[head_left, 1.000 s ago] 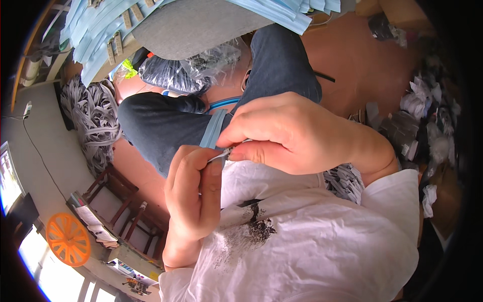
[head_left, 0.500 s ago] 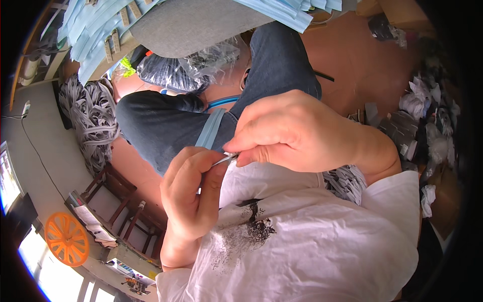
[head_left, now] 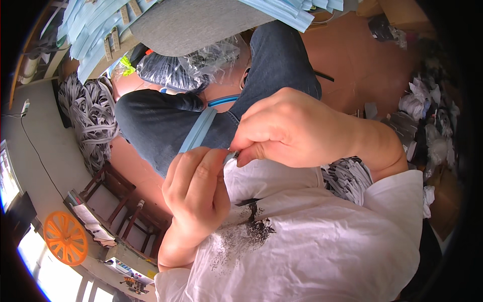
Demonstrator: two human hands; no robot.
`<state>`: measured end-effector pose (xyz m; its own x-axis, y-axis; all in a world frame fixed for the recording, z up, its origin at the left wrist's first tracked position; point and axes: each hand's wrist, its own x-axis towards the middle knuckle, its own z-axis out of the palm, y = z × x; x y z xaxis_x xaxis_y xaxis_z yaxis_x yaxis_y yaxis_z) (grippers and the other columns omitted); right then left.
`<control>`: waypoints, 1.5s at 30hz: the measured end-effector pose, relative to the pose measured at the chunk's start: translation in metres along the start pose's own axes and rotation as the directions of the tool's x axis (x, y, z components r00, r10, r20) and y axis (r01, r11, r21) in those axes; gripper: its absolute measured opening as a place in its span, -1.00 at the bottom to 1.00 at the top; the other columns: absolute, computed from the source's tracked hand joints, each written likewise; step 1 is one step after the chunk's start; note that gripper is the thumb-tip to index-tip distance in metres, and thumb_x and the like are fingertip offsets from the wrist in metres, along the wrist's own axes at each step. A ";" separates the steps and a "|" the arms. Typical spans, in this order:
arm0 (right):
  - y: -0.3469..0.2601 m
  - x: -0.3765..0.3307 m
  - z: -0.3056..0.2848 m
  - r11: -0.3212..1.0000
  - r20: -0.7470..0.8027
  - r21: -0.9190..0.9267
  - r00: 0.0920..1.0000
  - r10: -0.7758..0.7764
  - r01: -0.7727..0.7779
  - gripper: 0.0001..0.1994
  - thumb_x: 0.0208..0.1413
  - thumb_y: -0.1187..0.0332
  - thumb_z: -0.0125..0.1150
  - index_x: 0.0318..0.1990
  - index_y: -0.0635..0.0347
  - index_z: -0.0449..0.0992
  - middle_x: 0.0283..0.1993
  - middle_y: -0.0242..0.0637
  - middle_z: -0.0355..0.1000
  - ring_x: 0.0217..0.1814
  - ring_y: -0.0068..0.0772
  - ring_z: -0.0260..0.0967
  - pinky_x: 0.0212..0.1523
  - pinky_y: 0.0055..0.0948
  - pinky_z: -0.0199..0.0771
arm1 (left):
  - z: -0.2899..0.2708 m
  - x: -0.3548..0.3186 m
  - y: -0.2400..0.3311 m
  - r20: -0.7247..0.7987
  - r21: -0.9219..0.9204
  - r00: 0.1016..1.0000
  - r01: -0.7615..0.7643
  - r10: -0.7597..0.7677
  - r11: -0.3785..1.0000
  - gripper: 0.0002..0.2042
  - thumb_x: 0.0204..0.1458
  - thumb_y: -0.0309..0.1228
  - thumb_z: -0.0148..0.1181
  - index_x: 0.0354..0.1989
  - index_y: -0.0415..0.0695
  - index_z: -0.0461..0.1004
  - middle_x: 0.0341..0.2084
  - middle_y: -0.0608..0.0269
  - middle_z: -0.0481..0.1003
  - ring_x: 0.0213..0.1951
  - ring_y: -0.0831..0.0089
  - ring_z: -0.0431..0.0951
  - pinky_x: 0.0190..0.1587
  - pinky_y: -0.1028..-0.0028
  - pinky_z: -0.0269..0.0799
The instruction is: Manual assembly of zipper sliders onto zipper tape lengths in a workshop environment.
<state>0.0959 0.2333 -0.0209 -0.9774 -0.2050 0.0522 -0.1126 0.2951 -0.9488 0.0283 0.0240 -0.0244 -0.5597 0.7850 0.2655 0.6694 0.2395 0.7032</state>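
Where the white printed shirt (head_left: 312, 241) fills the near foreground, the two hands are seen meeting just above it. The left hand (head_left: 196, 194) is curled into a closed grip, its fingertips pressed against those of the right hand (head_left: 287, 128), whose grip is likewise pinched shut. Between the two pinches a small pale metal piece (head_left: 230, 155) is held; what it is cannot be told. From just beyond the left grip a light blue strip (head_left: 197, 131) is seen running away over the jeans-clad leg (head_left: 166, 121), its near end hidden behind the fingers. Farther off, a clear plastic bag of dark items (head_left: 186, 68) lies on the reddish floor (head_left: 352, 55), and a pile of grey straps (head_left: 90, 118) is heaped to the left.
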 end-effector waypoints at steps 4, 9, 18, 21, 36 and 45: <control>0.006 0.001 0.005 0.999 -0.043 0.030 0.999 0.015 -0.014 -0.86 -0.06 0.45 0.41 -0.38 0.28 0.56 -0.43 -0.23 0.50 -0.39 -0.20 0.49 -0.41 -0.33 0.48 | 0.001 -0.001 0.000 -0.037 0.104 0.997 -0.069 0.073 0.992 -0.68 -0.29 -0.72 0.13 -0.25 -0.30 0.52 -0.45 0.10 0.48 -0.49 0.20 0.48 -0.44 0.34 0.40; 0.008 -0.003 0.013 0.964 -0.055 -0.262 0.997 -0.052 0.036 -0.83 -0.09 0.48 0.41 -0.35 0.29 0.55 -0.40 -0.23 0.50 -0.39 -0.22 0.50 -0.43 -0.36 0.49 | 0.009 -0.004 0.000 -0.098 0.096 0.995 -0.002 0.012 0.995 -0.70 -0.27 -0.73 0.14 -0.26 -0.31 0.52 -0.44 0.09 0.48 -0.49 0.19 0.48 -0.44 0.35 0.41; 0.007 0.001 0.016 0.981 -0.326 -0.093 0.925 -0.194 0.173 -0.84 0.00 0.48 0.39 -0.27 0.29 0.54 -0.36 -0.22 0.49 -0.45 -0.31 0.46 -0.48 -0.44 0.46 | 0.015 -0.012 0.002 -0.060 -0.487 0.930 0.290 -0.362 0.824 -0.89 0.07 -0.70 0.14 -0.23 -0.36 0.44 -0.43 0.11 0.46 -0.47 0.42 0.46 -0.40 0.54 0.35; 0.006 -0.002 0.024 0.995 -0.361 0.088 0.932 -0.017 0.053 -0.91 0.07 0.47 0.32 -0.29 0.23 0.53 -0.41 -0.28 0.43 -0.40 -0.32 0.45 -0.45 -0.40 0.41 | 0.017 -0.014 0.003 0.041 -0.652 0.874 0.390 -0.484 0.650 -0.92 0.17 -0.63 0.11 -0.20 -0.37 0.39 -0.41 0.18 0.42 -0.43 0.53 0.45 -0.37 0.59 0.36; 0.004 -0.008 0.038 0.946 -0.470 0.321 0.874 0.128 0.034 -0.89 0.20 0.44 0.23 -0.20 0.28 0.50 -0.39 -0.38 0.43 -0.47 -0.64 0.35 -0.47 -0.58 0.31 | 0.015 -0.006 0.003 -0.015 -0.787 0.893 0.267 -0.450 0.556 -0.87 0.26 -0.55 0.03 -0.16 -0.40 0.44 -0.30 0.12 0.49 -0.37 0.54 0.51 -0.28 0.58 0.44; 0.008 -0.012 0.033 0.851 -0.390 0.513 0.914 0.109 0.117 -0.84 0.22 0.54 0.11 -0.07 0.37 0.48 -0.27 -0.34 0.43 -0.42 -0.77 0.25 -0.44 -0.71 0.27 | 0.011 -0.008 0.007 0.030 -0.847 0.859 0.294 -0.512 0.443 -0.81 0.25 -0.54 0.06 -0.04 -0.40 0.36 -0.32 0.10 0.54 -0.35 0.48 0.58 -0.23 0.52 0.57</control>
<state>0.1122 0.2073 -0.0394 -0.9757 0.2091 0.0655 -0.1184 -0.2513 -0.9607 0.0430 0.0262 -0.0289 -0.8084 0.5687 -0.1519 -0.2813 -0.1466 0.9484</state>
